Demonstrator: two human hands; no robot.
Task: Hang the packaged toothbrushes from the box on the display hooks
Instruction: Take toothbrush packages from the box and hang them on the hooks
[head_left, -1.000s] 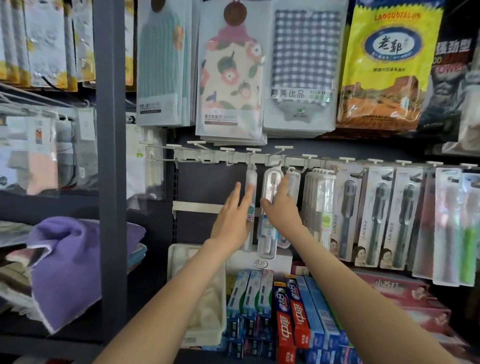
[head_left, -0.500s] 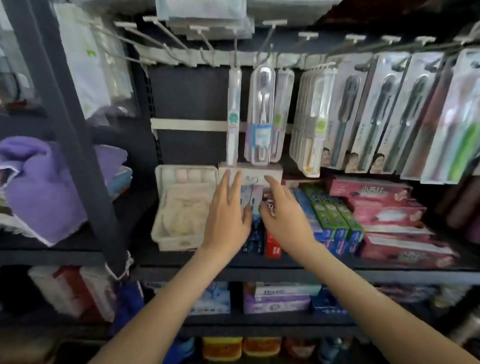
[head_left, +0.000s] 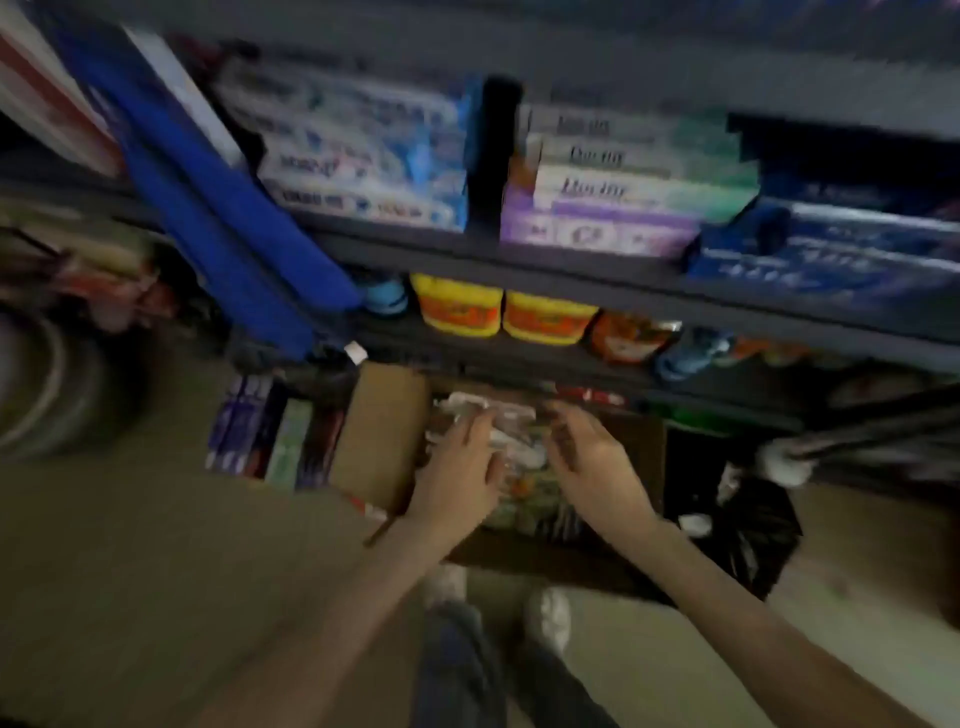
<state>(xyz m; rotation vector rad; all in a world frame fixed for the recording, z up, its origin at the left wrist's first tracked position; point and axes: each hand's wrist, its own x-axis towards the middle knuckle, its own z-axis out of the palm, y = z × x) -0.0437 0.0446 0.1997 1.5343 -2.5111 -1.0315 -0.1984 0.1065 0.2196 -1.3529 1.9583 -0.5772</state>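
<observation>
Both bare arms are stretched forward and down, side by side. The left hand (head_left: 457, 470) is held flat with fingers spread; the right hand (head_left: 597, 467) is loosely curved, its grip lost to blur.

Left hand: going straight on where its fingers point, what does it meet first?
Most likely the clear packs in the box, right under the left hand; blur hides whether they touch.
</observation>
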